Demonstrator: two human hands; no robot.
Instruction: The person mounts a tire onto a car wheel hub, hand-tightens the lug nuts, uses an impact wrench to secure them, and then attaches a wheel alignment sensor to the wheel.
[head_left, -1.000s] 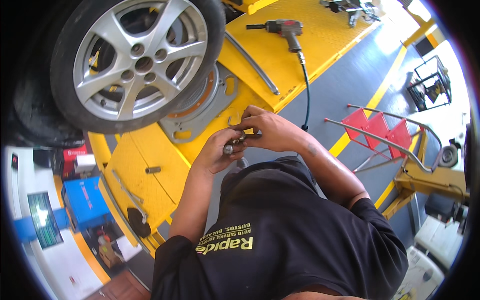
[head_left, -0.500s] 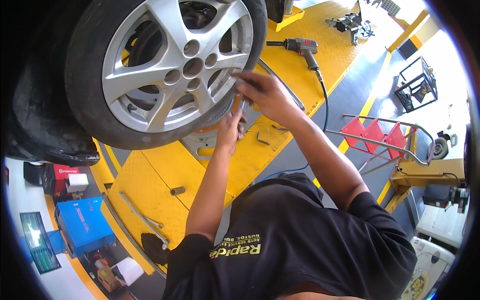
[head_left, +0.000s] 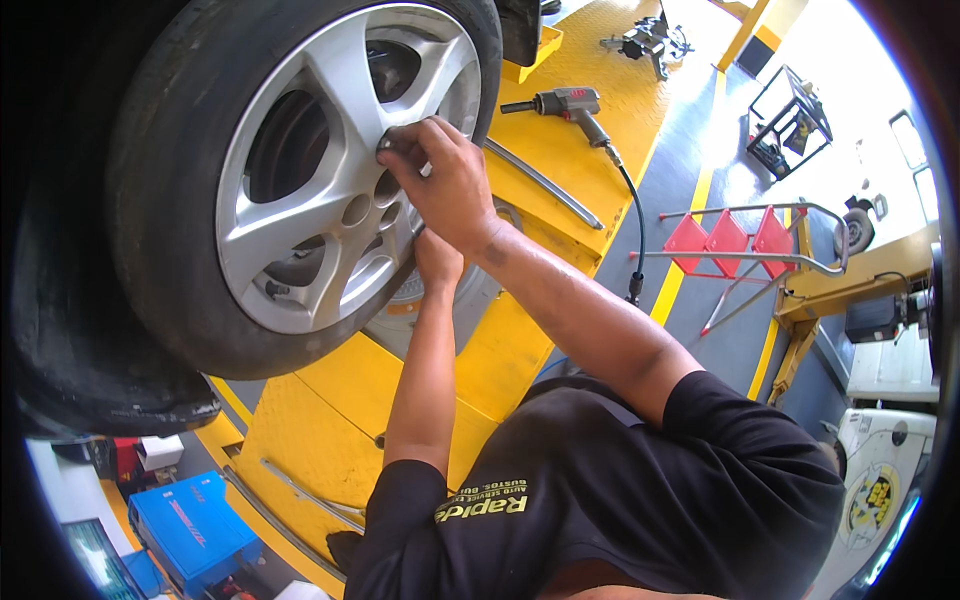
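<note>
A silver five-spoke alloy wheel (head_left: 285, 235) with a black tyre (head_left: 175, 255) is upright at the upper left. My right hand (head_left: 445, 180) is at its hub, thumb and fingers pinched around a small dark lug nut (head_left: 385, 147) at the upper bolt hole. Bolt holes, such as the left one (head_left: 356, 210), show beside that hand. Below my right wrist, my left hand (head_left: 440, 260) is by the wheel's lower right rim. Its fingers are hidden, so I cannot see what they hold.
An impact wrench (head_left: 570, 105) with an air hose lies on the yellow platform (head_left: 500, 370). A metal bar (head_left: 545, 185) lies nearer the wheel. Red steps (head_left: 725, 240) stand to the right, a blue cabinet (head_left: 190, 525) at the lower left. A long metal wrench (head_left: 310, 495) lies on the platform's left.
My right hand has moved up and left from beside my left hand to the hub. My left hand has shifted slightly left and up. The wheel sits lower in view.
</note>
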